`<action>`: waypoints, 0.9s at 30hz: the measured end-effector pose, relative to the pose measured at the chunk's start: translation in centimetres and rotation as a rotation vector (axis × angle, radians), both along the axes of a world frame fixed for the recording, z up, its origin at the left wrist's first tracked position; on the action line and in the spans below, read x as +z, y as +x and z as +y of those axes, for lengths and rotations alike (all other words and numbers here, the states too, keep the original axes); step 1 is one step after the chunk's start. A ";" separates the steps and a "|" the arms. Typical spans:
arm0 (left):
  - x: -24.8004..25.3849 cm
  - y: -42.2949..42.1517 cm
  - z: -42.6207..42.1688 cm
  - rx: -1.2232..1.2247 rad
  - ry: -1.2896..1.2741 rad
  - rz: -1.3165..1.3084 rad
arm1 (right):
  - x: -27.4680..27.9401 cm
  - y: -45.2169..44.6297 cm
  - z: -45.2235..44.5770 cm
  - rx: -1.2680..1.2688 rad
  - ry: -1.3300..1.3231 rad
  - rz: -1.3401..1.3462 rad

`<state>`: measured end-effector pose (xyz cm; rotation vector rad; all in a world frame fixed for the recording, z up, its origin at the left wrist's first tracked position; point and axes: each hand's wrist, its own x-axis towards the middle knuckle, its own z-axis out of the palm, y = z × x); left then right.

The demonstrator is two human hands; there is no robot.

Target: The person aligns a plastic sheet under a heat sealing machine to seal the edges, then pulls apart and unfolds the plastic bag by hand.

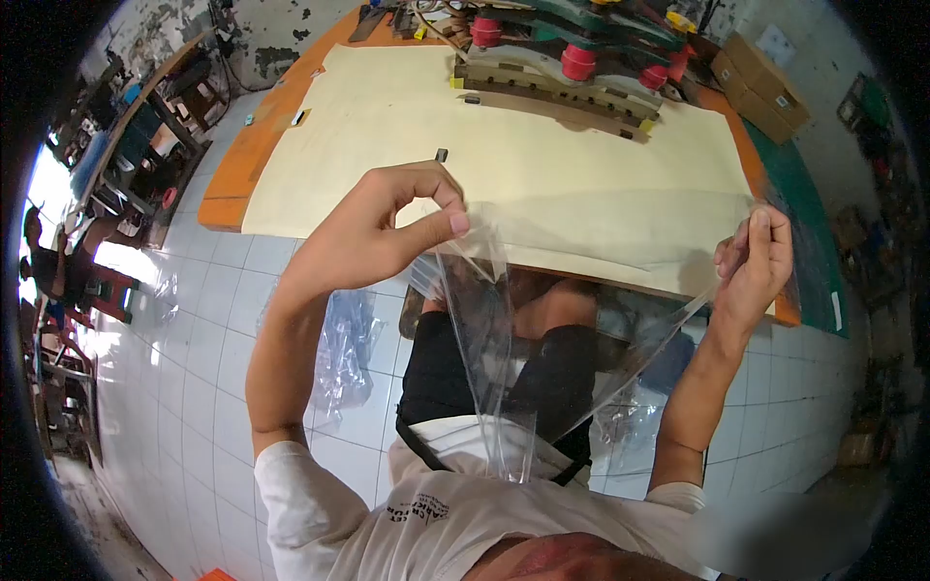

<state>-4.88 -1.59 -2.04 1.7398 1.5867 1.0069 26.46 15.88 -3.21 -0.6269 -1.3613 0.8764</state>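
Note:
A clear plastic sheet (487, 334) stretches between my two hands and sags down over my lap in front of my shirt. My left hand (412, 218) pinches one end of it between thumb and fingertips, above the front edge of the table. At the right, my right hand (758, 257) grips the other end with its fingers closed, near the table's right corner. Pale yellow paper (387, 121) covers the tabletop beneath and beyond my hands. Through the transparent sheet the table edge and my legs stay visible.
A heat-press-like machine with red knobs (578, 64) and a long metal bar (552, 97) stands at the table's back. Cardboard boxes (760, 87) sit behind the right corner. Crumpled clear plastic (344, 344) lies on the tiled floor (208, 329). Further left, another person sits.

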 end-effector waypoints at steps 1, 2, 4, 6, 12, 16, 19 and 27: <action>-0.4 0.4 0.0 -0.005 0.106 -0.096 | 0.0 0.0 0.0 -0.001 0.000 0.000; -0.9 0.7 0.1 -0.010 0.212 -0.193 | -0.1 0.1 0.1 0.005 -0.002 0.016; -1.9 1.2 0.4 -0.002 0.267 -0.257 | -0.2 0.1 0.1 0.012 -0.004 0.032; -2.6 1.4 0.7 0.007 0.324 -0.319 | -0.1 -0.2 -0.1 0.008 -0.027 0.065; -3.3 2.3 1.0 0.103 0.402 -0.308 | -0.2 -0.4 -0.3 0.021 -0.033 0.092; -2.5 3.1 0.3 0.190 0.354 -0.213 | -0.4 -0.4 -0.5 -0.003 -0.018 0.073; -2.7 3.0 0.2 0.210 0.321 -0.190 | -0.7 -0.4 -0.5 -0.034 -0.016 0.050; -3.3 1.6 0.5 0.107 0.316 -0.359 | -2.2 -0.6 0.8 -0.076 0.132 0.044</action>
